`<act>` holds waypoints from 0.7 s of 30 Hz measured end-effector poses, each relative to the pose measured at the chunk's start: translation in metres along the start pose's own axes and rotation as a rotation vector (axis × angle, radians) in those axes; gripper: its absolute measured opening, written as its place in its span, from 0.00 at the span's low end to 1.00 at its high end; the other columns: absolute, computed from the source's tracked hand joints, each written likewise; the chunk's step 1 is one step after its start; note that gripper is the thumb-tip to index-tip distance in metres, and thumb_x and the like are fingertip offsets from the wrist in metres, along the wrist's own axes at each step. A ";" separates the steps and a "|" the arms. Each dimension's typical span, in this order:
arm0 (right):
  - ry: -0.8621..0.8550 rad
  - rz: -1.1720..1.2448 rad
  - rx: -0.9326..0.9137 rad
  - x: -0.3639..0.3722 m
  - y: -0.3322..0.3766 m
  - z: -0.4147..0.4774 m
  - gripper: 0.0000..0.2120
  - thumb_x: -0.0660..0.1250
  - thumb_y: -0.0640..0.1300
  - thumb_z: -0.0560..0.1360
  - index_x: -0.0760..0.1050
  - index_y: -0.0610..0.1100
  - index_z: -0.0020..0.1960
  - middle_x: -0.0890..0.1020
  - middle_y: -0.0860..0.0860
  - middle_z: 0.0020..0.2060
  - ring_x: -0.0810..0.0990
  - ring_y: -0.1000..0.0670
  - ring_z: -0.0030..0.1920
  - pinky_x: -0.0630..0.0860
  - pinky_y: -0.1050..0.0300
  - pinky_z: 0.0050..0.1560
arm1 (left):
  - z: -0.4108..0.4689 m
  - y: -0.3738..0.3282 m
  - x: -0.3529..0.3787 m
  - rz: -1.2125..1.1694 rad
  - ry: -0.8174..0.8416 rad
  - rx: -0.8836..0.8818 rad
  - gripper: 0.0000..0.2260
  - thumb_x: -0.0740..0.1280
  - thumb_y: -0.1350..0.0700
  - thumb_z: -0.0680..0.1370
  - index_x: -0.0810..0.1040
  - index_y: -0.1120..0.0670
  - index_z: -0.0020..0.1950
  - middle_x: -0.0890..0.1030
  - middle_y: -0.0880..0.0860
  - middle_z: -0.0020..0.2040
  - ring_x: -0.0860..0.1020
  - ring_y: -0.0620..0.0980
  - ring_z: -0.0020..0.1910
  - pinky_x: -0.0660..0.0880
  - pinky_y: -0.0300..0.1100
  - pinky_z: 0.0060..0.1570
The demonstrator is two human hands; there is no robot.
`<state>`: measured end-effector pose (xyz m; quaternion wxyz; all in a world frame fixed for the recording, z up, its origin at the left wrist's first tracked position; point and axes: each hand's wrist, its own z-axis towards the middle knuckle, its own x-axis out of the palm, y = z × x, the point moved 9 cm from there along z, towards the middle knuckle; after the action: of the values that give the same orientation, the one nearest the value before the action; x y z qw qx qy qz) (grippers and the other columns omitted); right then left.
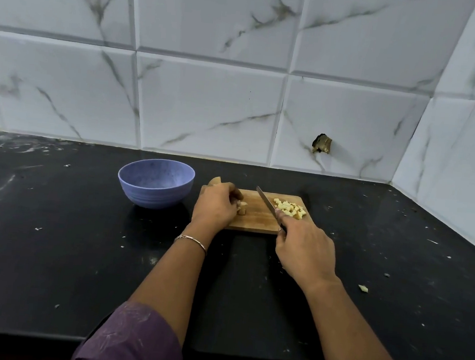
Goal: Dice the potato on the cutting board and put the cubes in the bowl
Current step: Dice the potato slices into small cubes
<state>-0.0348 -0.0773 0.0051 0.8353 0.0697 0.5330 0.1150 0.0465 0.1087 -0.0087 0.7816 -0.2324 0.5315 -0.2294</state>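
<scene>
A small wooden cutting board (258,221) lies on the black counter. My left hand (216,205) rests on its left end, fingers curled on a small piece of potato (241,207). My right hand (303,248) grips the handle of a knife (266,202), whose blade points away over the board, between the piece and a heap of pale potato cubes (289,208) on the board's right end. Another potato chunk (214,181) shows behind my left hand. The blue bowl (156,183) stands left of the board; its visible inside holds nothing.
The black counter (78,251) is strewn with small scraps, and one potato bit (363,288) lies right of my right arm. A white marbled tile wall runs behind and along the right side, with a broken hole (322,143) low in one tile.
</scene>
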 end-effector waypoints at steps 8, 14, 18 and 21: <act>-0.016 0.018 0.003 0.000 -0.002 0.000 0.22 0.59 0.47 0.83 0.67 0.60 0.75 0.75 0.56 0.45 0.70 0.54 0.40 0.70 0.59 0.40 | -0.009 -0.037 0.032 0.151 0.086 0.189 0.09 0.65 0.56 0.79 0.81 0.47 0.57 0.83 0.46 0.55 0.79 0.47 0.57 0.73 0.53 0.61; -0.026 0.035 0.000 0.000 -0.003 0.000 0.21 0.60 0.48 0.83 0.67 0.59 0.75 0.78 0.55 0.50 0.74 0.54 0.43 0.71 0.59 0.41 | -0.004 -0.046 0.033 0.293 -0.015 0.212 0.08 0.65 0.52 0.79 0.80 0.46 0.56 0.82 0.46 0.53 0.78 0.49 0.57 0.70 0.52 0.59; -0.018 0.053 0.006 0.002 -0.003 0.000 0.21 0.60 0.48 0.82 0.67 0.58 0.74 0.79 0.54 0.49 0.77 0.53 0.45 0.71 0.59 0.41 | -0.001 -0.043 0.034 0.366 -0.053 0.180 0.08 0.65 0.48 0.79 0.81 0.47 0.53 0.82 0.48 0.52 0.77 0.50 0.56 0.69 0.53 0.59; 0.001 0.059 0.004 0.003 -0.002 0.000 0.22 0.60 0.48 0.82 0.66 0.58 0.75 0.79 0.54 0.49 0.79 0.52 0.48 0.74 0.58 0.44 | 0.000 -0.041 0.034 0.368 -0.062 0.157 0.09 0.65 0.47 0.78 0.82 0.48 0.52 0.82 0.47 0.52 0.77 0.49 0.57 0.69 0.53 0.60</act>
<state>-0.0330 -0.0782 0.0024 0.8312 0.0872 0.5314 0.1385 0.0532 0.0556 -0.0081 0.8420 -0.0769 0.5212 -0.1160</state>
